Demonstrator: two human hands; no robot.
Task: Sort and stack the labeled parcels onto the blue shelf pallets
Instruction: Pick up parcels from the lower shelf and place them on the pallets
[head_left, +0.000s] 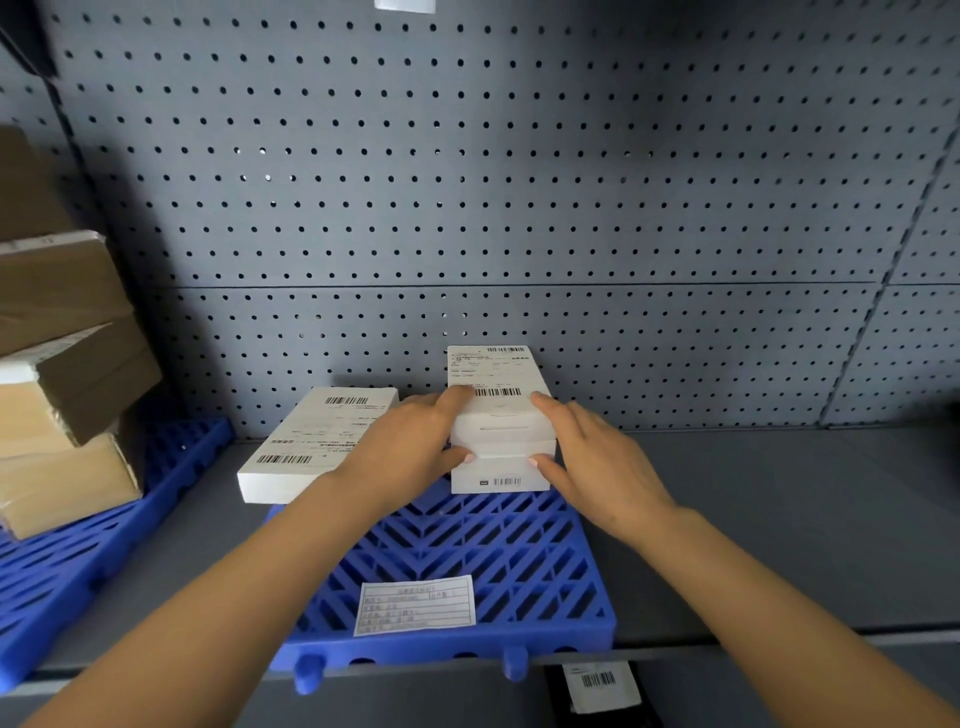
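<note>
On the grey shelf, against the pegboard back wall, a blue pallet carries a stack of white parcels. Both hands clamp the stack from its sides: the left hand and the right hand each press with thumb low and fingers high, covering the parcels' side faces. How many parcels the stack holds is hard to tell. Just left lies a flat white parcel, partly hidden by the left wrist. Print on the pallet's paper label is too blurred to read. Brown cartons on a second pallet are cut off at the left edge.
</note>
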